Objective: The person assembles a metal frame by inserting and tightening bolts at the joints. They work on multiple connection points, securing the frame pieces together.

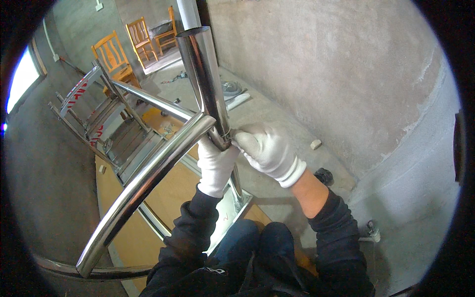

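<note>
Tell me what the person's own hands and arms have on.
The left hand and right hand wear plain white gloves; a snug cuff shows at the right wrist. The left sleeve and right sleeve are black, the right ending short of its glove.

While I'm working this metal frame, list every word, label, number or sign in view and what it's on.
Grey slatted chair: red lettering, partly visible; I won't copy it.
White panel: small dark mark, too small to read surely.
Dark clothing: small white emblem, no legible word.
Metal frame: no visible lettering.
</note>
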A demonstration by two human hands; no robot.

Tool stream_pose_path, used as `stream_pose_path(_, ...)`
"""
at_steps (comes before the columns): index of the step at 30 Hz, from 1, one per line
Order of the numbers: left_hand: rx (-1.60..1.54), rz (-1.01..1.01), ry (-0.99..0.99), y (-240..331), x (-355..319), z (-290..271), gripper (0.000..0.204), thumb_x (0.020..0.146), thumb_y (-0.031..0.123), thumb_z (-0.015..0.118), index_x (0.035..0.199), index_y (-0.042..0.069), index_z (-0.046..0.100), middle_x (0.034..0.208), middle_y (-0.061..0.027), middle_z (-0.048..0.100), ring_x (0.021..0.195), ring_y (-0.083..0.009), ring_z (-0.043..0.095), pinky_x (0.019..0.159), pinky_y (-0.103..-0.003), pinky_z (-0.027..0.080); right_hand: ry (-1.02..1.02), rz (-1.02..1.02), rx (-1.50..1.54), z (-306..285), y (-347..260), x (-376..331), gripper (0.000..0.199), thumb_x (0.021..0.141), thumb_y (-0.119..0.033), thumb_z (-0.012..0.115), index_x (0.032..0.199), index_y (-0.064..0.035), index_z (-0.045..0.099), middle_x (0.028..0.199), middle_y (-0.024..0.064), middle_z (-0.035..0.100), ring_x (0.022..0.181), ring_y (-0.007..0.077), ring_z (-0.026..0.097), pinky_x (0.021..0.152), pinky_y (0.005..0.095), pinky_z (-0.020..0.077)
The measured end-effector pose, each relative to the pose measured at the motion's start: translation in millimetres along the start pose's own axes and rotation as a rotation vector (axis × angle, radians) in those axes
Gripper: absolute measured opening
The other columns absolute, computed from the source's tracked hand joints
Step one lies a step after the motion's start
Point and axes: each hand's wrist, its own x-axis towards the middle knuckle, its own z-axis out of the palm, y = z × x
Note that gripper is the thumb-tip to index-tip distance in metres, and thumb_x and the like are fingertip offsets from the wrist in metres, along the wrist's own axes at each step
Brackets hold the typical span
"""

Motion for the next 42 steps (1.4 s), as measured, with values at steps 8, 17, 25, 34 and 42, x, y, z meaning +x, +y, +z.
stream_pose_path(8,0.047,0.025,-0.091,-11,0,-8,0.054,0.081,0.004,0.073,0.127,0.003,0.045,0.097,-0.0084,0.063,0.083,-0.0157,0.062,0.073,-0.030,0.053,0.009,0.484,0.358,-1,-32,3,0.012,0.093,-0.013,0.059,0.088,-0.0020,0.059,0.066,0.0107,0.063,0.055,0.0290,0.064,0.050,0.0345,0.0519)
stream_pose_path(17,-0.212,-0.058,-0.368,-44,3,-39,0.058,0.097,0.010,0.059,0.146,0.011,0.028,0.107,-0.0074,0.052,0.088,-0.0141,0.055,0.071,-0.027,0.054,0.364,1.526,1.989,-6,-71,17,0.025,0.104,-0.020,0.047,0.110,0.0004,0.060,0.089,0.0096,0.066,0.076,0.0147,0.068,0.062,0.0238,0.0571)
stream_pose_path(25,-0.252,0.004,-0.256,-33,2,-26,0.052,0.087,0.011,0.073,0.129,0.005,0.043,0.100,-0.0058,0.060,0.085,-0.0121,0.061,0.071,-0.026,0.054,0.444,1.452,1.745,-9,-81,9,0.020,0.101,-0.019,0.054,0.110,-0.0010,0.056,0.084,0.0079,0.066,0.062,0.0131,0.064,0.057,0.0242,0.0562)
stream_pose_path(34,-0.016,0.054,-0.195,-15,2,-19,0.057,0.081,0.007,0.077,0.126,0.001,0.043,0.095,-0.0068,0.065,0.085,-0.0147,0.066,0.074,-0.030,0.055,0.122,0.859,0.898,4,-34,-26,0.019,0.098,-0.018,0.060,0.102,0.0012,0.063,0.081,0.0107,0.067,0.065,0.0158,0.067,0.057,0.0291,0.0533)
stream_pose_path(42,-0.014,0.102,-0.177,-20,3,-19,0.063,0.081,0.007,0.076,0.131,0.002,0.039,0.095,-0.0066,0.064,0.083,-0.0141,0.065,0.072,-0.030,0.055,-0.090,0.430,0.256,-3,-16,-27,0.016,0.095,-0.010,0.062,0.108,-0.0010,0.063,0.091,0.0140,0.070,0.079,0.0255,0.071,0.068,0.0311,0.0573)
